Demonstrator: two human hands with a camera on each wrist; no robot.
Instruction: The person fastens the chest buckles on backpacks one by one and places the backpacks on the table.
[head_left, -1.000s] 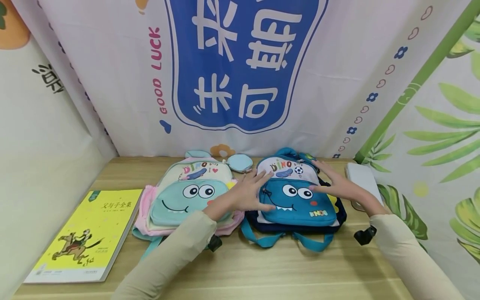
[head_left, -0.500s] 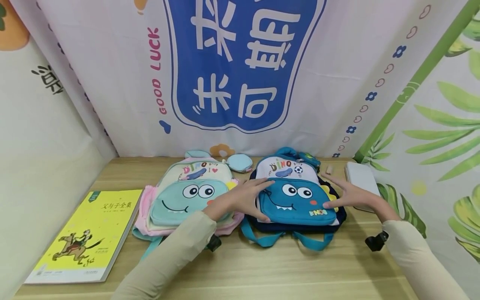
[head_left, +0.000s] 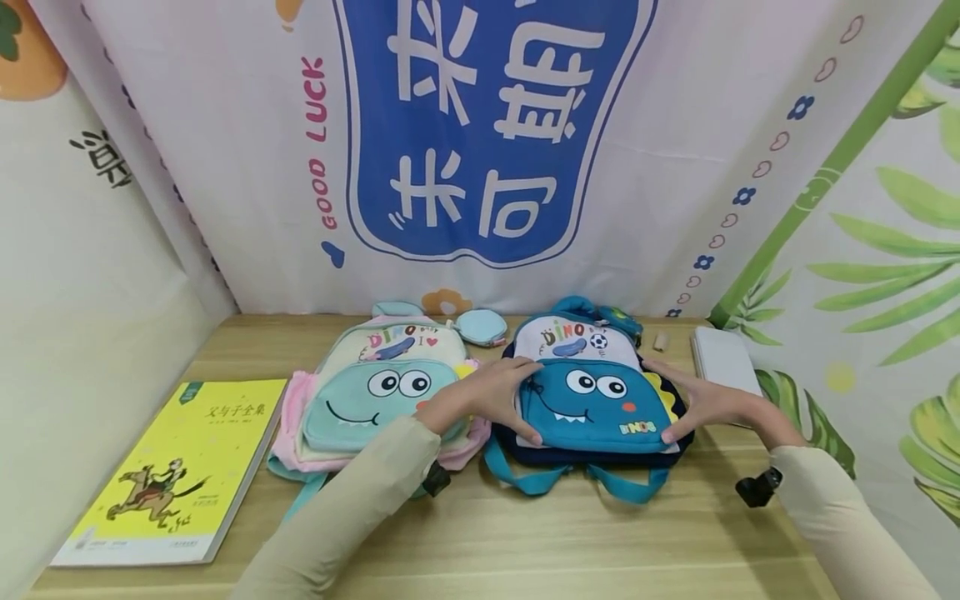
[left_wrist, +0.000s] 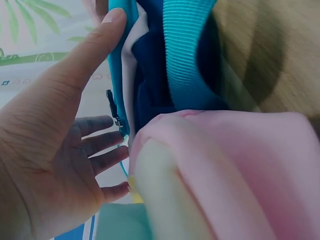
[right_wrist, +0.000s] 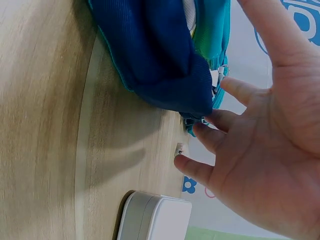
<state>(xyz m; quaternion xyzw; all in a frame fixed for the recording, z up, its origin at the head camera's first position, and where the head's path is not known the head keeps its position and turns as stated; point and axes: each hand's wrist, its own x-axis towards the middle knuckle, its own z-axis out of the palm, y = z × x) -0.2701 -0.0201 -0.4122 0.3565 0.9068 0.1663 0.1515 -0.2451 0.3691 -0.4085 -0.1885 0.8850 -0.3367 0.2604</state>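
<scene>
A dark teal backpack (head_left: 600,421) with a printed dinosaur face lies front up on the wooden table (head_left: 525,550). My left hand (head_left: 498,398) is at its left side, the thumb by the front pocket's lower left edge. On the other side my right hand (head_left: 701,404) spreads its fingers along the yellow-spiked edge, its thumb at the lower right corner. The left wrist view shows the left fingers (left_wrist: 102,145) extended near the zip pull. Extended fingers (right_wrist: 220,130) of the right hand also appear beside the navy side in the right wrist view.
A mint and pink dinosaur backpack (head_left: 382,408) lies close on the left, a round pale-blue pouch (head_left: 482,327) by its top. Further left is a yellow book (head_left: 176,467). Behind the right hand are a white box (head_left: 726,358) and a small tan piece (head_left: 661,341).
My right hand has moved from over the teal backpack's upper right to its right side, uncovering the small tan piece. The left thumb has dropped to the pocket's lower left edge.
</scene>
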